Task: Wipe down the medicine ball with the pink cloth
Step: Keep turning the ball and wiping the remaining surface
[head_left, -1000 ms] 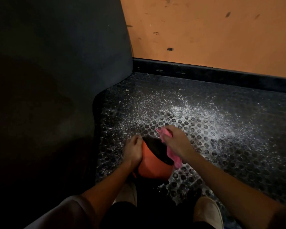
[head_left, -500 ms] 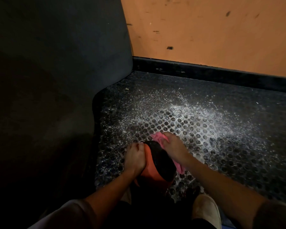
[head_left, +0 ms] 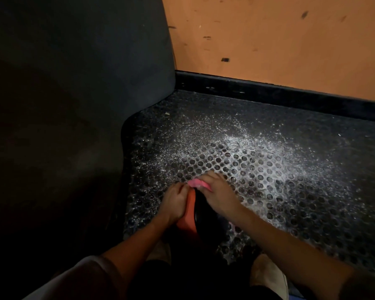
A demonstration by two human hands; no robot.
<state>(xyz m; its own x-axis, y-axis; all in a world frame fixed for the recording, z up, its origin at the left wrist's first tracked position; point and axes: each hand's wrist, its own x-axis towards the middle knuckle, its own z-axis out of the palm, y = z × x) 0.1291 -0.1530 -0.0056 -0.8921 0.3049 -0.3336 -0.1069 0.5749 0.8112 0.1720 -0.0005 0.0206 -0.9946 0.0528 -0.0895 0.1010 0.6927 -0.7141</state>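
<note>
The medicine ball (head_left: 200,215), orange and black, rests on the perforated rubber mat (head_left: 268,191) just in front of my feet. My left hand (head_left: 174,201) clasps its orange left side. My right hand (head_left: 218,194) lies over the top of the ball and presses the pink cloth (head_left: 198,184) against its far side. Only a bunched edge of the cloth shows between my two hands; a small pink scrap peeks out under my right forearm. Much of the ball is hidden by my hands.
A tall dark padded block (head_left: 74,115) stands close on the left. An orange wall (head_left: 279,40) with a black baseboard (head_left: 268,92) closes off the back. White powder is scattered over the mat. My pale shoes (head_left: 268,276) sit at the bottom.
The ball has turned, so its black part now faces up and right. My right hand with the cloth has slid left over the top toward my left hand.
</note>
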